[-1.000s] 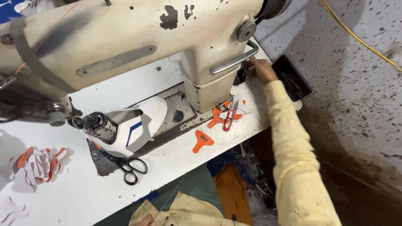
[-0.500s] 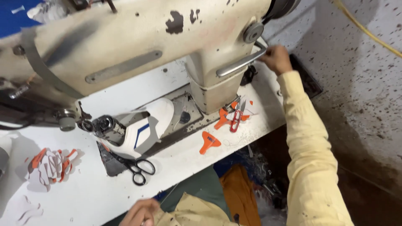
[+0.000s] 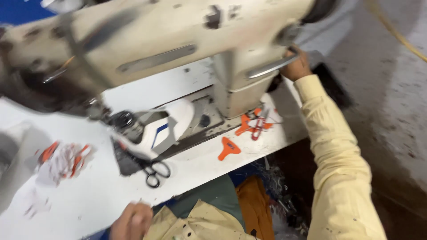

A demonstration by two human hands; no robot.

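A worn cream sewing machine stands on a white table. My right hand reaches behind the machine's right end, by its metal handle; what the fingers grip is hidden. My left hand rests at the table's near edge, fingers curled, nothing seen in it. A white shoe upper piece with blue trim lies under the needle area. Black scissors lie just in front of it.
An orange cut piece lies near the table's front edge, more orange pieces and a red snipper by the machine base. A pile of white and orange pieces sits at left. Dark stained floor is at right.
The view has swung, so everything shifts right and up. My right hand stays at the machine's right end. My left hand has come into view at the table's near edge.
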